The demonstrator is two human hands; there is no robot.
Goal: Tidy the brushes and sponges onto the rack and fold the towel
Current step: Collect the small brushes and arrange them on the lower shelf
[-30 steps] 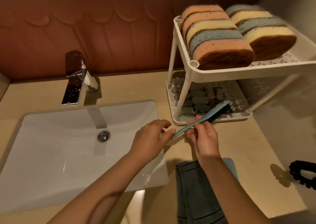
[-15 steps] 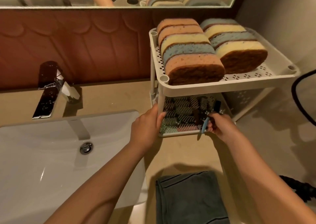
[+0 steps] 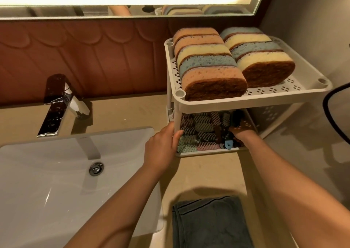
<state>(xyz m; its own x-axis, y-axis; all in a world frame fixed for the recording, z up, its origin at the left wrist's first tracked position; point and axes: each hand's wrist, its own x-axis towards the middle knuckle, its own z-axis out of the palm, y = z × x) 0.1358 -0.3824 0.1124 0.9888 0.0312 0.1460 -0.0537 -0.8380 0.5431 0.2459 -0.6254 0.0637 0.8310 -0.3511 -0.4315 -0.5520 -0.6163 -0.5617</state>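
A white two-tier rack (image 3: 265, 97) stands on the counter right of the sink. Its top shelf carries two rows of coloured sponges (image 3: 210, 71) set on edge. Several brushes (image 3: 200, 132) lie packed on the lower shelf. My left hand (image 3: 162, 147) grips the rack's front left post, thumb on its right side. My right hand (image 3: 241, 135) reaches into the lower shelf, fingers curled on a blue brush whose handle end (image 3: 228, 145) pokes out at the shelf's front rim. A dark grey towel (image 3: 210, 223) lies on the counter in front, between my forearms.
A white sink (image 3: 56, 187) with a chrome faucet (image 3: 56, 104) fills the left side. A mirror with a lit strip runs along the top. A black cable (image 3: 329, 115) loops in at the right edge, beside the wall.
My right hand has carried the blue brush from in front of the rack into the lower shelf. My left hand has moved from near the brush handle to the rack's front left post.
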